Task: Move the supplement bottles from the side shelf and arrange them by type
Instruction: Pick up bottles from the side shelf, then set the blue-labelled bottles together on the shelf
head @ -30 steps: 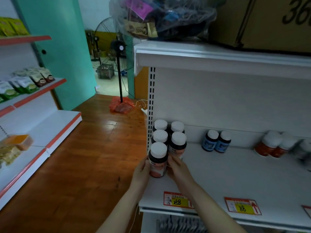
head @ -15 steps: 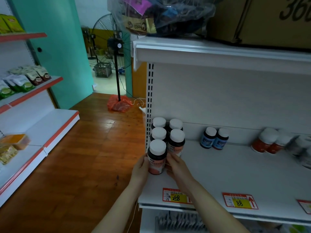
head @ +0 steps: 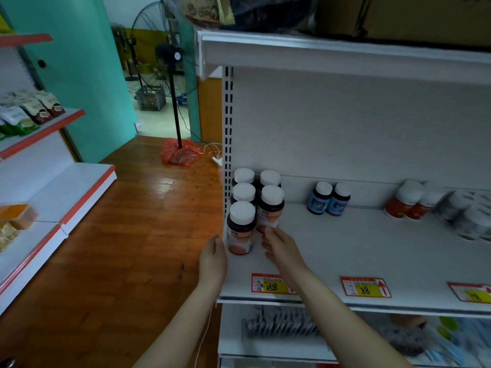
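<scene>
Only caps (head: 270, 177) show on rear bottles (head: 243, 176); far-right bottles (head: 473, 219) blur.

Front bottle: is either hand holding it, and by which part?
Nothing appears held. The front bottle stands on the shelf between the left hand and right hand, whose fingertips touch the base of the bottle behind.

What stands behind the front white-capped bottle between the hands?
Behind the front bottle stand a second bottle and, behind it, a third bottle, same white caps. Only caps and shoulders show; their labels are covered.
</scene>
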Demonstrator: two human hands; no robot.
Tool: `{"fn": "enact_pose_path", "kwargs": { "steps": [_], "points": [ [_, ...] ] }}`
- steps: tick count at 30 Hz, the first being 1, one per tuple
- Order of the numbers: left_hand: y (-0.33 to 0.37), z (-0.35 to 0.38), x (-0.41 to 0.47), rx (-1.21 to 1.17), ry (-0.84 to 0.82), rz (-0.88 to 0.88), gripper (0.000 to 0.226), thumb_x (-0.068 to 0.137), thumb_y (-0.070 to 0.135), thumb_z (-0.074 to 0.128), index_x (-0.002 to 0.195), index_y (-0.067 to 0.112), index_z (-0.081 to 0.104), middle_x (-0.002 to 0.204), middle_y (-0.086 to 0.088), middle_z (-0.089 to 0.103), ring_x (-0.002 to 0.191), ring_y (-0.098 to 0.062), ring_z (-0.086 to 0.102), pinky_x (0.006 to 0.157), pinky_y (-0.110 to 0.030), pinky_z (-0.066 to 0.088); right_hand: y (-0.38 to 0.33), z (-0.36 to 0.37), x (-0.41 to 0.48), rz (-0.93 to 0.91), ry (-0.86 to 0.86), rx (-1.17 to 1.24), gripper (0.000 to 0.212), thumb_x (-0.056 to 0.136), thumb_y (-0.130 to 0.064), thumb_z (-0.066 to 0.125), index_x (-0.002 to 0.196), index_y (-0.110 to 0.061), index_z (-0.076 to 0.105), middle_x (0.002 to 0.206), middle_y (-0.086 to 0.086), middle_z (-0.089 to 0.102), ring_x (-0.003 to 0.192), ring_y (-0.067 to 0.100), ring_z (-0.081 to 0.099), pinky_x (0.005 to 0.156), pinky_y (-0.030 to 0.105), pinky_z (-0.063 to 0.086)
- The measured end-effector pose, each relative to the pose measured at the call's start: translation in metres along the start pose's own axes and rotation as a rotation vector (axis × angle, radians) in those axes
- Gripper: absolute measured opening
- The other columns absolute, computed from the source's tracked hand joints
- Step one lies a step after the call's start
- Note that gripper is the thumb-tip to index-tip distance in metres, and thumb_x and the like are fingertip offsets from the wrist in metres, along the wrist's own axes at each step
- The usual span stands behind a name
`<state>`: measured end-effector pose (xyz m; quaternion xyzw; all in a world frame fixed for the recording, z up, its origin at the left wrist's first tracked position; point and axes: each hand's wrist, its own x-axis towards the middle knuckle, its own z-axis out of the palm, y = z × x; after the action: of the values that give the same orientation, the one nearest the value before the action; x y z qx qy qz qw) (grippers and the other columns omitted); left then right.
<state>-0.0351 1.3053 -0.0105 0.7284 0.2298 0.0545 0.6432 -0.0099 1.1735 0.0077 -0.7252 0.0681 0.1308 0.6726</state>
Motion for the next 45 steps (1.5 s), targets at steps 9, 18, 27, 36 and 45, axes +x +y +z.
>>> {"fn": "enact_pose_path", "kwargs": {
  "steps": [9, 18, 27, 36, 45],
  "points": [
    [0.025, 0.019, -0.051, -0.056, -0.010, 0.192, 0.031, 0.097, 0.021, 0.039, 0.071, 0.029, 0.055, 0.077, 0.003, 0.061, 0.078, -0.015, 0.057, 0.077, -0.034, 0.044, -0.009, -0.021, -0.024, -0.066, 0.114, 0.062, 0.015, 0.093, -0.024, 0.049, 0.081, -0.022, 0.058, 0.103, 0.010, 0.063, 0.110, 0.024, 0.057, 0.096, 0.036, 0.045],
    [0.055, 0.154, -0.117, -0.044, -0.278, 0.259, 0.014, 0.095, 0.020, 0.042, 0.088, 0.019, 0.055, 0.095, -0.007, 0.062, 0.096, -0.025, 0.059, 0.094, -0.042, 0.046, -0.007, -0.189, -0.087, -0.184, 0.332, 0.080, 0.014, 0.090, -0.019, 0.055, 0.079, -0.025, 0.060, 0.100, 0.012, 0.066, 0.105, 0.026, 0.062, 0.085, 0.032, 0.045],
    [0.085, 0.362, -0.256, -0.080, -0.698, 0.346, 0.031, 0.094, 0.010, 0.044, 0.066, 0.023, 0.052, 0.072, -0.003, 0.059, 0.086, -0.023, 0.055, 0.084, -0.038, 0.044, 0.017, -0.431, -0.204, -0.256, 0.721, 0.139, 0.019, 0.088, -0.016, 0.058, 0.070, -0.017, 0.065, 0.088, 0.013, 0.066, 0.090, 0.023, 0.061, 0.080, 0.030, 0.044],
    [0.105, 0.536, -0.355, -0.072, -1.032, 0.404, 0.027, 0.093, 0.018, 0.048, 0.067, 0.023, 0.057, 0.079, -0.006, 0.062, 0.085, -0.022, 0.057, 0.083, -0.037, 0.043, 0.032, -0.594, -0.282, -0.262, 1.037, 0.265, 0.010, 0.088, -0.018, 0.058, 0.089, -0.012, 0.066, 0.086, 0.006, 0.068, 0.081, 0.013, 0.062, 0.070, 0.021, 0.046],
    [0.126, 0.727, -0.399, -0.069, -1.178, 0.349, 0.024, 0.092, 0.020, 0.049, 0.070, 0.028, 0.057, 0.084, -0.002, 0.063, 0.094, -0.026, 0.061, 0.090, -0.041, 0.046, 0.042, -0.767, -0.271, -0.247, 1.193, 0.214, 0.009, 0.087, -0.018, 0.060, 0.081, -0.020, 0.066, 0.090, 0.008, 0.069, 0.092, 0.022, 0.063, 0.080, 0.032, 0.049]
  ]
}}
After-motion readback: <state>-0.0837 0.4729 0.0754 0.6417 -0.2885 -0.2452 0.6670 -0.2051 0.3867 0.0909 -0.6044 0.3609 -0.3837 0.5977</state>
